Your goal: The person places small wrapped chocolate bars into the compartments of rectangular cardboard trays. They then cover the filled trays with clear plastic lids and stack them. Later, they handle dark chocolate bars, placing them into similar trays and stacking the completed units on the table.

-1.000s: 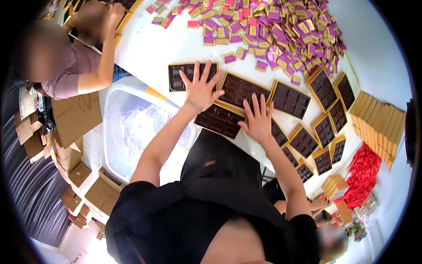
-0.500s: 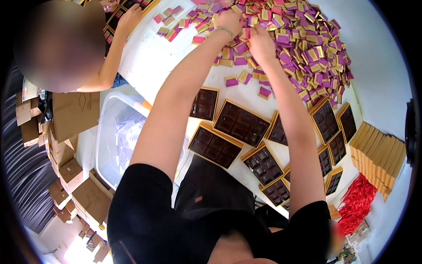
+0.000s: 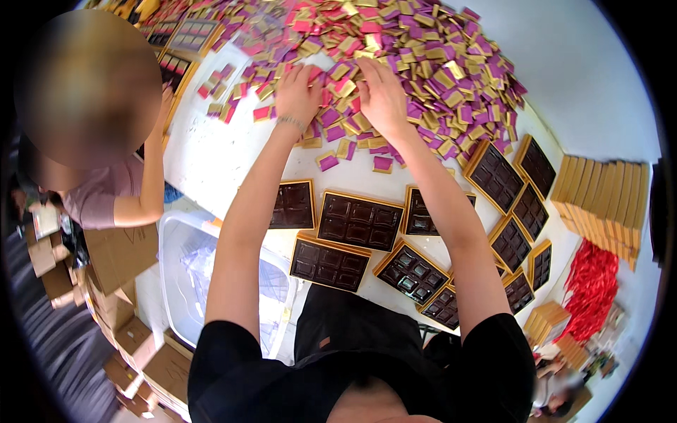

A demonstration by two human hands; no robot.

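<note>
White table [image 3: 218, 151] fills view. Heap of purple and gold wrapped squares [image 3: 423, 63] at 12 o'clock. Empty brown compartment trays [image 3: 360, 220] at centre, fanning to 3 o'clock. Left hand [image 3: 297, 95] and right hand [image 3: 381, 95] lie on heap's near edge, fingers curled into pieces; exact pinch, cannot tell. Judgement: gather small batch, keep colours sorted, draw toward 6 o'clock without scattering.

One view only, worn on the head, looking steeply down over chest and shoulders onto the white bench [image 3: 211, 155]. Wide fisheye: straight edges bent toward a dark round rim. Own forearms entering from the lower edge, reaching away toward the top of the picture. Near enough to fill the middle with the bench top; floor and cardboard boxes [image 3: 113, 254] caught at lower left. Upright, not mirrored.
</note>
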